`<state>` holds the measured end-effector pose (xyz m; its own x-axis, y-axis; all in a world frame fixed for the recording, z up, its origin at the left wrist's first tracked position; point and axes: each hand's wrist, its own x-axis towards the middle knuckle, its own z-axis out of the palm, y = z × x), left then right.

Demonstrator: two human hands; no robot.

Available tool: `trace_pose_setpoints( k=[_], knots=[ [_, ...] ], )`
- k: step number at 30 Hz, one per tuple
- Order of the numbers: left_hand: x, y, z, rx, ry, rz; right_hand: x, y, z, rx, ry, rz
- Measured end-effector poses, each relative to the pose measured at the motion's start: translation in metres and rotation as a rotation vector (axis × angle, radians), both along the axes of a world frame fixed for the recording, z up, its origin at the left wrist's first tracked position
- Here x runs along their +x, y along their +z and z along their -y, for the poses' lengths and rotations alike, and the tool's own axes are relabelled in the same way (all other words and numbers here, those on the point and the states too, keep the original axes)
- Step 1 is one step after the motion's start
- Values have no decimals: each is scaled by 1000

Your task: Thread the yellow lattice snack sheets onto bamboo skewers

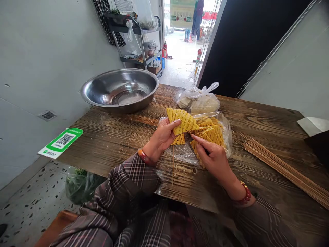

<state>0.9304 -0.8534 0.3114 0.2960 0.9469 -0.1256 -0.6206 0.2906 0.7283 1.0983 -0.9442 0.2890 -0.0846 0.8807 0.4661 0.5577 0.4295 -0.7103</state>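
Observation:
My left hand [164, 135] is closed round a yellow triangular food piece [182, 121] with rows of cuts across it. A thin bamboo skewer [190, 133] is pinched in my right hand [214, 154], its tip at the lower right edge of that piece. Whether the tip has gone in, I cannot tell. Below my left hand lies another yellow piece [179, 139], with a skewer [173, 164] sticking out toward me. Several more scored yellow pieces [212, 132] are heaped in an open clear plastic bag [227, 127] just beyond my right hand.
A wide steel basin [120, 105] stands at the table's back left. Behind the yellow heap sits a tied plastic bag [203, 101] of pale pieces. Many loose skewers [280, 164] lie at the right. A green QR card [61, 142] rests on the left edge of the wooden table [102, 151].

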Motion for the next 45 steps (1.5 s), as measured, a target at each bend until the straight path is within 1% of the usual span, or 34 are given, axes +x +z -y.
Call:
trace_pose_setpoints(
  k=[11,21,27,33,39,45],
  knots=[
    [1,-4,4,98,-50,-54,0,-3,-2,6,-4,11],
    [2,-4,6,183,-86,-99,1,-2,-3,19,-27,-18],
    [2,-10,5,255,-73,-139,0,-1,-3,34,-34,-30],
    [4,-14,6,281,-69,-166,0,-3,-4,26,-42,-21],
    [6,-12,8,276,-58,-190,-1,-5,-5,-20,-95,-23],
    [8,-11,10,284,-37,-203,-4,-7,-6,-55,-134,-94]
  ],
)
